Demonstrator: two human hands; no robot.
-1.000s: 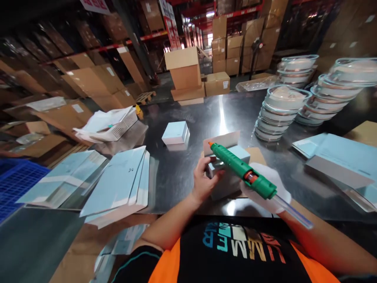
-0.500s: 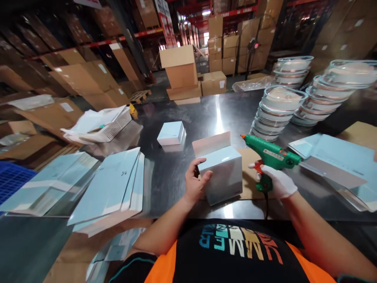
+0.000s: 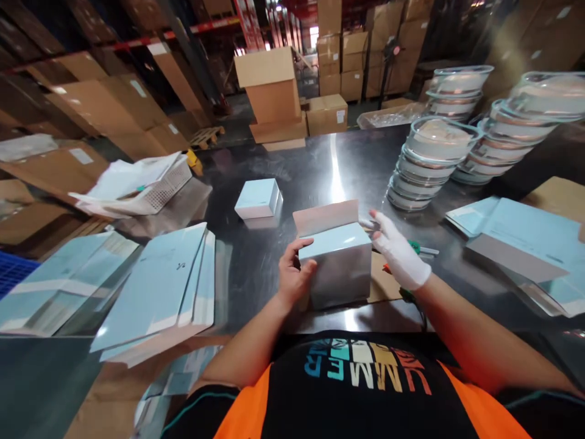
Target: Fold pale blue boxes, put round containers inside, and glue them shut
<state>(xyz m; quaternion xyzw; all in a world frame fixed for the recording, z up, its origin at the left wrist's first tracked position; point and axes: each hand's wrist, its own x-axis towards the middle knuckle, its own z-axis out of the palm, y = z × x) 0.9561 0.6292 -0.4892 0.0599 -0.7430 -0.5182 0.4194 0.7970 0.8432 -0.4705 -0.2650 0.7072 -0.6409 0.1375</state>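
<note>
A small light-blue carton [image 3: 340, 268] stands on the dark metal table [image 3: 260, 262] in front of me, its back flap raised. My left hand [image 3: 292, 274] grips the carton's left side, fingers curled round the edge. My right hand [image 3: 397, 249], in a white glove, reaches to the carton's right side with fingers stretched out, holding nothing. The green glue gun [image 3: 418, 249] lies on the table just behind that hand, mostly hidden by it. A brown cardboard pad [image 3: 381, 283] lies under the carton's right side.
A closed light-blue box [image 3: 258, 198] sits further back. Flat carton blanks [image 3: 169, 286] are piled at left and more blanks [image 3: 525, 235] at right. Stacks of clear lidded bowls [image 3: 432, 161] stand at back right. A white basket [image 3: 137, 186] of papers sits at left.
My right hand has set the green glue gun down on the table and moved, open, to the carton's right side. The left hand has kept its hold on the carton.
</note>
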